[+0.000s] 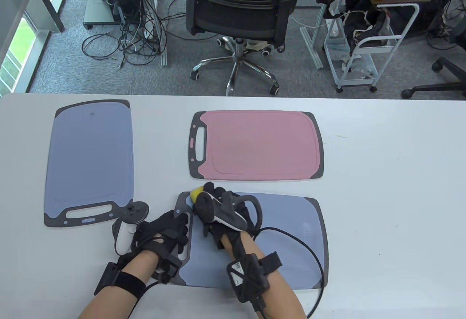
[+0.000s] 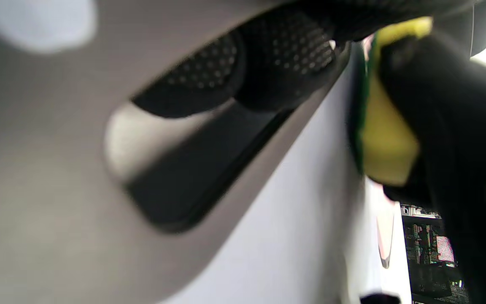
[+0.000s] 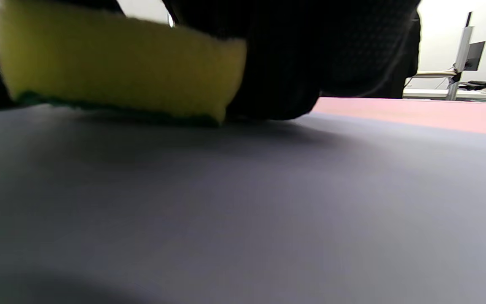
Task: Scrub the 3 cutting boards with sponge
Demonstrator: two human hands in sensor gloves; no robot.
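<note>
Three cutting boards lie on the white table. A blue-grey board [image 1: 89,162] is at the left, a pink board [image 1: 255,146] at the centre back, and a second blue-grey board [image 1: 287,239] nearest me. My right hand [image 1: 209,197] grips a yellow sponge [image 1: 196,192] with a green scrub side. It presses the sponge [image 3: 116,67] flat on the near board [image 3: 243,202] at its far left corner. My left hand [image 1: 171,229] rests on that board's handle end. Its fingertips [image 2: 285,55] lie at the handle slot [image 2: 175,181], beside the sponge [image 2: 388,143].
The pink board [image 3: 428,112] lies just beyond the sponge. Bare table [image 1: 393,188] stretches to the right. Past the table's far edge stand a black office chair [image 1: 240,13], a white cart [image 1: 367,42] and floor cables [image 1: 138,38].
</note>
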